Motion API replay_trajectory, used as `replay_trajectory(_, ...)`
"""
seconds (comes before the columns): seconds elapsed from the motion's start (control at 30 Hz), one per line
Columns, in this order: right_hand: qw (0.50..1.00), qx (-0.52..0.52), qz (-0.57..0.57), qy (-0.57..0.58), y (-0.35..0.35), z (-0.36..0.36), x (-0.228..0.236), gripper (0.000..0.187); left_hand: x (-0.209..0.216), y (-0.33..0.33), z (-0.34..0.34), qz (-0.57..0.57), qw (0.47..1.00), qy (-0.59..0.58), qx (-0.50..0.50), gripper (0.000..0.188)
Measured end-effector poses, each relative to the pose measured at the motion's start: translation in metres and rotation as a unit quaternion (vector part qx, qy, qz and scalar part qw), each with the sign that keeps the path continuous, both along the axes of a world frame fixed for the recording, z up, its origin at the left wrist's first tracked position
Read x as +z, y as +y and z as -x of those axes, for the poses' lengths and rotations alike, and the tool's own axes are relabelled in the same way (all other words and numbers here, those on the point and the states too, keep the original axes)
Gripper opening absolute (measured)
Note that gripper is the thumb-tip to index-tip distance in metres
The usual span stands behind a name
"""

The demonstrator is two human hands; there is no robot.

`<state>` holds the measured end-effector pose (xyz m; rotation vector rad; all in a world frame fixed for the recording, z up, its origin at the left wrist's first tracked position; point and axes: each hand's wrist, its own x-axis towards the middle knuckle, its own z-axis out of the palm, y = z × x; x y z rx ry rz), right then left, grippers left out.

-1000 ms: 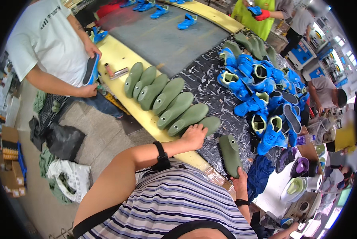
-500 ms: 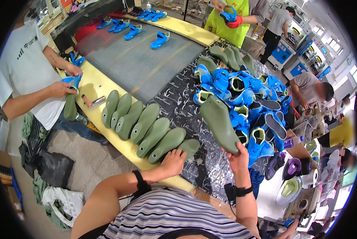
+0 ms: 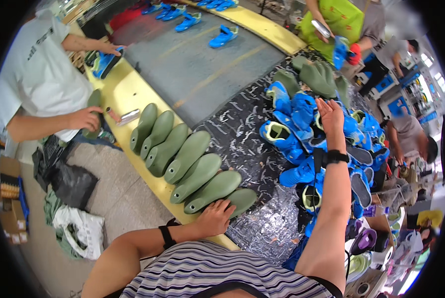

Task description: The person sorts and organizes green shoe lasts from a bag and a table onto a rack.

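A row of green shoe lasts [image 3: 188, 156] lies along the yellow edge of the table in front of me. My left hand [image 3: 215, 218] is closed round the heel end of the nearest shoe last [image 3: 243, 201], whose toe points away from me; the fingers partly hide that end. Stretched far forward, my right hand [image 3: 331, 119] is over a heap of blue shoes [image 3: 302, 111], fingers extended and nothing in them. Just beyond it lie more green lasts [image 3: 317, 78] in a loose pile.
At the left, a person [image 3: 48, 84] has one hand on a green last and the other on a blue shoe [image 3: 103, 62]. A metal tool [image 3: 128, 117] lies near the row. Across the table, a person in a lime apron [image 3: 339, 22] holds a blue shoe. Several shoes stand on the grey surface [image 3: 197, 64].
My right hand has moved forward from near me and let go of the shoe last it held. My left hand stays at the nearest last. The person at left has lowered one hand to a last.
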<state>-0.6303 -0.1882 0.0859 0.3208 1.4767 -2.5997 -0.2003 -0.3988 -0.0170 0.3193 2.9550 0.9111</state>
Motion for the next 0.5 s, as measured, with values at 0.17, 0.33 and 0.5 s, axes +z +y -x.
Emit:
replay_trajectory(0.17,0.923,0.3,-0.132,0.202,-0.029,-0.139,-0.015,0.024,0.002,0.001,0.0,-0.003,0.999,-0.039,-0.012,0.055)
replay_trajectory(0.33,0.89,0.33,-0.314,-0.005,0.015,-0.315,-0.054,0.024,-0.003,0.003,-0.008,0.006,0.998,-0.05,-0.03,0.056)
replay_trajectory(0.5,0.833,0.399,-0.349,-0.161,0.078,-0.448,-0.124,0.028,-0.016,0.007,-0.014,0.02,0.999,0.036,-0.007,0.046)
